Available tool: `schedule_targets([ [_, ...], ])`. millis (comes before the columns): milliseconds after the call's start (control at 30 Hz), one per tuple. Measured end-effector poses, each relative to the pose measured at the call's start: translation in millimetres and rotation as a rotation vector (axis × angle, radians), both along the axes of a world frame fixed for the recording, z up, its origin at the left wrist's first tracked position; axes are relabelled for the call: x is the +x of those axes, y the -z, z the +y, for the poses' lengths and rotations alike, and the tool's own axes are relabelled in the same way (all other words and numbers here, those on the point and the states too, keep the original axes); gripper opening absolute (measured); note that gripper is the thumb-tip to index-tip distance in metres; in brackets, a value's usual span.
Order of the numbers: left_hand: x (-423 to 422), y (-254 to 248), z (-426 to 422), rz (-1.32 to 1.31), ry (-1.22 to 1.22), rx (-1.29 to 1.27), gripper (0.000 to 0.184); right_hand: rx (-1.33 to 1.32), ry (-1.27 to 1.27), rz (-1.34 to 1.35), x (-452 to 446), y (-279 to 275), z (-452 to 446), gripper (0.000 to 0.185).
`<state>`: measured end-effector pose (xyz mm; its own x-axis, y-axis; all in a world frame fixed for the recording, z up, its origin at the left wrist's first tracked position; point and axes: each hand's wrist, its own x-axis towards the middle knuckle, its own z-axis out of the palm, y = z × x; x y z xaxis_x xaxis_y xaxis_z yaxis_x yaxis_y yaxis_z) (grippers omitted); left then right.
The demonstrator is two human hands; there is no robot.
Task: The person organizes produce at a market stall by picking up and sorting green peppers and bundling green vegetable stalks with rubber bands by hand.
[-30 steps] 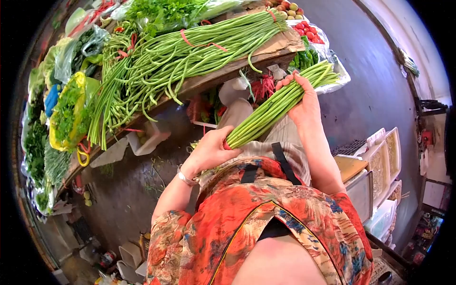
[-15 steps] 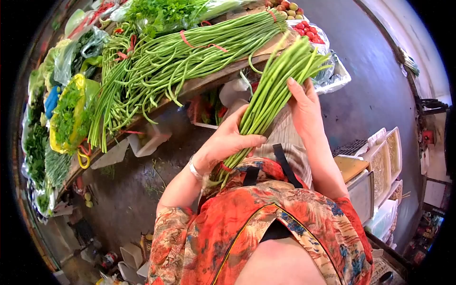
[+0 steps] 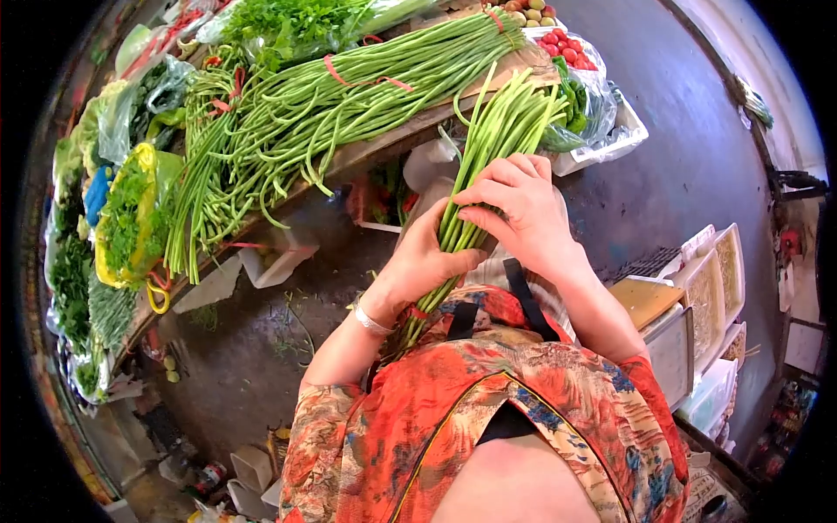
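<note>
A bunch of long beans [image 3: 501, 122], slender and green, slants up and away from my body. My left hand [image 3: 427, 257] wraps around its lower middle, thumb across the front. Over the upper middle, my right hand [image 3: 519, 209] has its fingers bent, with thumb and fingertips on the stems. Its grip partly hides them. A red tie [image 3: 418, 312] circles the lower end, close to my patterned top.
A table edge [image 3: 375, 157] borders a big pile of long beans [image 3: 349, 91] with red ties. Leafy greens [image 3: 296, 22] and tomatoes [image 3: 568, 50] lie beyond. White tubs [image 3: 697, 305] stand at the right, and a pale bin [image 3: 277, 261] sits below the table.
My right hand has moved left and inward, from the bunch's upper right side onto its middle, fingers now bent over the stems. The bunch's top has shifted slightly left; my left hand keeps its hold.
</note>
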<state>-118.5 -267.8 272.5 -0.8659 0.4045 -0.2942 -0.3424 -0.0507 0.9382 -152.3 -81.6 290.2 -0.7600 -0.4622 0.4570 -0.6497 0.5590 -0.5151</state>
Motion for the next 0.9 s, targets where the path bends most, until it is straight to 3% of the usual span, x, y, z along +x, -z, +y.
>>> schedule_targets([
  [333, 2.7, 7.0, 0.6, -0.044, 0.006, 0.0, 0.062, -0.03, -0.059, -0.03, -7.1, 15.4, 2.1, 0.01],
  [567, 8.3, 0.6, 7.5, -0.014, -0.025, -0.049, 0.057, 0.0, -0.122, -0.122, -5.9, -3.1, 6.4, 0.012],
  [667, 8.0, 0.2, 7.3, -0.022, 0.004, -0.098, 0.068, 0.018, -0.129, -0.135, -9.4, -1.0, 7.5, 0.012],
  [733, 7.5, -1.5, 8.3, -0.008, 0.002, -0.107, 0.053, -0.001, -0.116, -0.141, -9.4, 3.1, 6.9, 0.011],
  [900, 8.2, 0.9, 7.8, -0.014, 0.003, -0.108, 0.065, -0.065, -0.147, -0.177, -6.8, -5.9, 8.7, 0.01],
])
